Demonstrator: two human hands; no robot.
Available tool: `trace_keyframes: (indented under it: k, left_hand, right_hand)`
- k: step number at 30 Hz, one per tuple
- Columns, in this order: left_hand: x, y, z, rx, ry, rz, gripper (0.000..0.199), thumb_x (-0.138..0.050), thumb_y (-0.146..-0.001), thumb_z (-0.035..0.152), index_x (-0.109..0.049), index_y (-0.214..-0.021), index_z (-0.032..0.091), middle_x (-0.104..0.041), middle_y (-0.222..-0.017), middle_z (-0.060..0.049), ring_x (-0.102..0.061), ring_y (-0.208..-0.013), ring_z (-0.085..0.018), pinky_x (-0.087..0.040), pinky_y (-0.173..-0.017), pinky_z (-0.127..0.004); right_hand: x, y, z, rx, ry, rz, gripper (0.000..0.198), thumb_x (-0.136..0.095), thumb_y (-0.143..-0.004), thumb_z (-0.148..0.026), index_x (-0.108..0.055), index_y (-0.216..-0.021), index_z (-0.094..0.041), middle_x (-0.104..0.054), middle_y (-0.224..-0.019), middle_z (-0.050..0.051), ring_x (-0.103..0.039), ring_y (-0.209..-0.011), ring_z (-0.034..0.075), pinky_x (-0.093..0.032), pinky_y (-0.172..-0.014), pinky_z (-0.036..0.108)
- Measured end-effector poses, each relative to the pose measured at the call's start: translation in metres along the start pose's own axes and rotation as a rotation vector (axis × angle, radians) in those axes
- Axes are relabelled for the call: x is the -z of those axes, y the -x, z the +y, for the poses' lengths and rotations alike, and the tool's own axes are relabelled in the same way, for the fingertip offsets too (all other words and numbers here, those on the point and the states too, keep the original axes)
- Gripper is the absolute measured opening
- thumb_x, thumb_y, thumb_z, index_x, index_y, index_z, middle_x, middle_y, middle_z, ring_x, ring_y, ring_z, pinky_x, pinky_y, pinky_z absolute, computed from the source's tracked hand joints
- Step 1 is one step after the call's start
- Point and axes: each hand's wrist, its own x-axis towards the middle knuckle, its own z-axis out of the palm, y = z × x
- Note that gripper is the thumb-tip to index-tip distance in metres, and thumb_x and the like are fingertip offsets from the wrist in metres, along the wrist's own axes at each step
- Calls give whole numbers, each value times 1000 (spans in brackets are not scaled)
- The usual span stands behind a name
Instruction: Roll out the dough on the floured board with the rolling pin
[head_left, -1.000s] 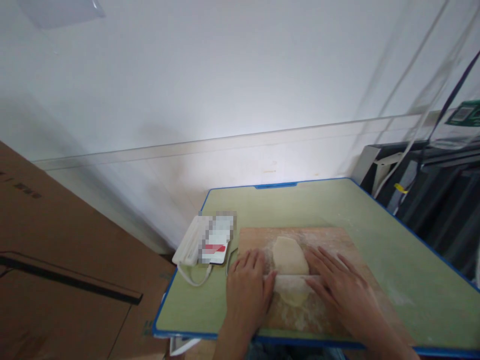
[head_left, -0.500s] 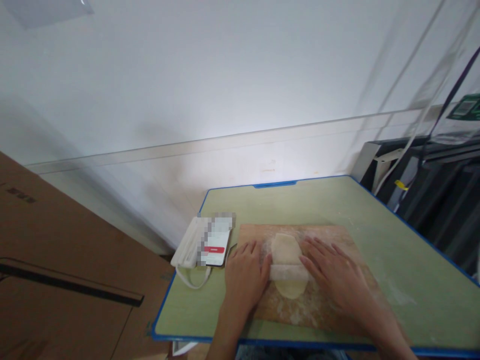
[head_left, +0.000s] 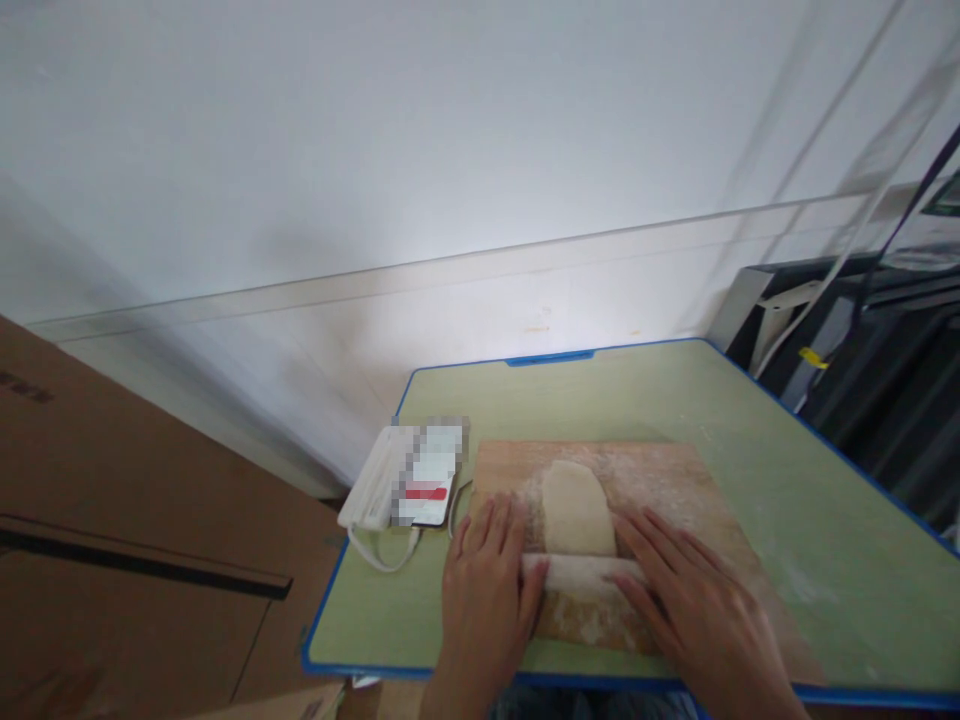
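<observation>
A white, flour-dusted rolling pin point(head_left: 581, 573) lies across the near end of a flattened piece of pale dough point(head_left: 576, 508). Over the pin's left end rests my left hand point(head_left: 489, 580), fingers stretched forward and thumb on the pin. My right hand point(head_left: 686, 590) lies flat over the right end in the same way, its thumb touching the pin. Both pin ends are hidden under the palms. Beneath the dough is a floured wooden board point(head_left: 517, 457); the dough's near edge is covered by the pin.
Left of the board, a phone point(head_left: 431, 480) with a lit screen lies beside a white power bank point(head_left: 375, 475), joined by a white cable point(head_left: 382, 567). The green table point(head_left: 615, 395) has a blue rim. Brown cardboard point(head_left: 135, 500) stands at left, dark panels point(head_left: 892, 390) at right.
Both hands have rolled the pin toward me, from across the dough to its near end. More of the dough shows beyond the pin. The view has shifted slightly.
</observation>
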Motion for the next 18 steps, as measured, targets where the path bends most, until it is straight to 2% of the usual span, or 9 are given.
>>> trace_keyframes:
  k: [4, 12, 18]
  left_hand:
    - [-3, 12, -2, -55, -54, 24, 45, -41, -85, 28, -42, -129, 18, -40, -136, -4, -36, -123, -23, -28, -100, -41]
    - [-11, 37, -6, -131, -173, 78, 50, -42, -85, 29, -34, -134, 18, -35, -138, -5, -30, -127, -25, -25, -99, -40]
    - [-16, 50, -8, -143, -196, 117, 48, -44, -85, 29, -37, -132, 20, -37, -137, -3, -28, -127, -25, -19, -102, -39]
  right_hand:
    - [3, 8, -2, 22, -5, 31, 44, -40, -86, -41, -50, -119, -14, -58, -119, 7, -51, -110, 23, -44, -85, 38]
    - [2, 20, -4, 114, 26, 104, 43, -42, -85, -39, -49, -118, -13, -58, -118, 8, -51, -110, 22, -40, -86, 35]
    - [0, 24, -5, 130, 54, 121, 39, -43, -84, -40, -53, -115, -18, -61, -115, 5, -53, -107, 23, -38, -84, 36]
